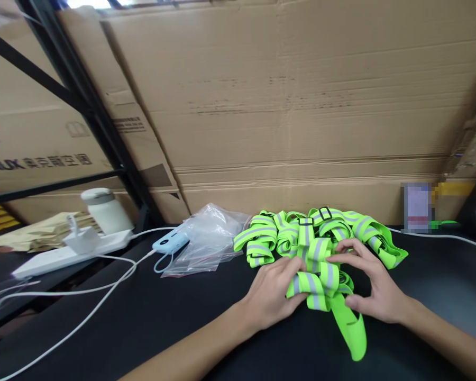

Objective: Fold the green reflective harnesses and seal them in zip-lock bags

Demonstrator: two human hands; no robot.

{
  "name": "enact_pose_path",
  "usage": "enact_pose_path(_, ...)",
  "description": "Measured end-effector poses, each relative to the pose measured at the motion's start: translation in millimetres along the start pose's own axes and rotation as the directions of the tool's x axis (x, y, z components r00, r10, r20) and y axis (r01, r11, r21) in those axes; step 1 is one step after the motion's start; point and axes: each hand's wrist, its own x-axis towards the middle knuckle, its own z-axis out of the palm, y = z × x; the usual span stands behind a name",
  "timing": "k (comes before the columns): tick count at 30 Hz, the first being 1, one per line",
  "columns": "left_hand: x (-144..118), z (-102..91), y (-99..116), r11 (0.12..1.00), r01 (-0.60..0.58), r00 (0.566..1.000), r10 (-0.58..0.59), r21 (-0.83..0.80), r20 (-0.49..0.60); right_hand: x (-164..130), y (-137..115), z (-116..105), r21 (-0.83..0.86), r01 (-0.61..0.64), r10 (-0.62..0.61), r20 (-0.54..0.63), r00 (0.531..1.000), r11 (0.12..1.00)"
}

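Neon green straps with grey reflective stripes lie in a tangled pile (pixel 262 238) on the black surface. My left hand (pixel 275 291) is closed on the left side of a looped reflective strap (pixel 311 286) at the near side of the pile. On the other side, my right hand (pixel 375 283) has its thumb and fingers apart, with the fingertips close to or touching the loops. A broad green end (pixel 353 333) of strap hangs toward me below the hands. Two black buckles, one a slider buckle (pixel 325 213), show on top of the pile.
Clear plastic bags (pixel 212 243) lie left of the straps, partly over a light blue device (pixel 171 241) with a cable. Farther left are a white power strip (pixel 75 254), a pale bottle (pixel 108 211) and loose white cables. Cardboard (pixel 293 106) stands behind, beside a black metal frame (pixel 99 127).
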Motion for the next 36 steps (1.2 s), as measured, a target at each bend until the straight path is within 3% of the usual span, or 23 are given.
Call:
enact_pose_path(3,1,0.8,-4,0.988,-0.123,0.99,0.128,0.094,-0.057,0,-5,3,-0.112,0.068,-0.065,0.028,0.997,0.991)
enact_pose_path(6,2,1.7,-2,0.96,-0.229,0.967,0.243,0.159,-0.074,0,-8,8,-0.194,0.012,0.004,0.08,0.997,0.981)
enact_pose_path(10,3,0.6,0,0.957,-0.291,0.956,0.291,0.015,-0.035,2,-9,11,-0.22,0.007,0.022,0.129,0.991,0.975)
enact_pose_path(13,4,-3.9,0,0.957,-0.178,0.983,0.184,-0.228,0.004,3,-10,11,-0.28,0.118,-0.099,0.082,0.992,0.953)
enact_pose_path(16,5,-8.9,1,0.917,-0.002,0.999,0.023,-0.399,0.047,3,-13,9,-0.347,0.27,-0.255,0.091,0.963,0.898)
enact_pose_path(19,5,-11.5,1,0.885,0.143,0.99,-0.119,-0.443,0.081,3,-18,7,-0.393,0.394,-0.365,0.151,0.919,0.831)
enact_pose_path(21,5,-11.9,1,0.881,0.19,0.981,-0.155,-0.433,0.116,4,-20,6,-0.401,0.422,-0.38,0.183,0.907,0.813)
enact_pose_path(24,5,-11.2,0,0.875,0.197,0.977,-0.137,-0.442,0.164,5,-19,6,-0.371,0.371,-0.317,0.199,0.927,0.851)
enact_pose_path(28,4,-7.9,2,0.876,0.162,0.984,-0.11,-0.454,0.14,3,-14,5,-0.296,0.251,-0.184,0.237,0.954,0.922)
enact_pose_path(31,3,-5.7,7,0.889,0.084,0.995,-0.051,-0.449,0.087,0,-8,3,-0.262,0.179,-0.099,0.292,0.951,0.948)
enact_pose_path(36,2,-5.7,15,0.932,-0.093,0.995,0.096,-0.351,-0.009,-2,-6,-1,-0.134,0.099,-0.058,0.277,0.959,0.986)
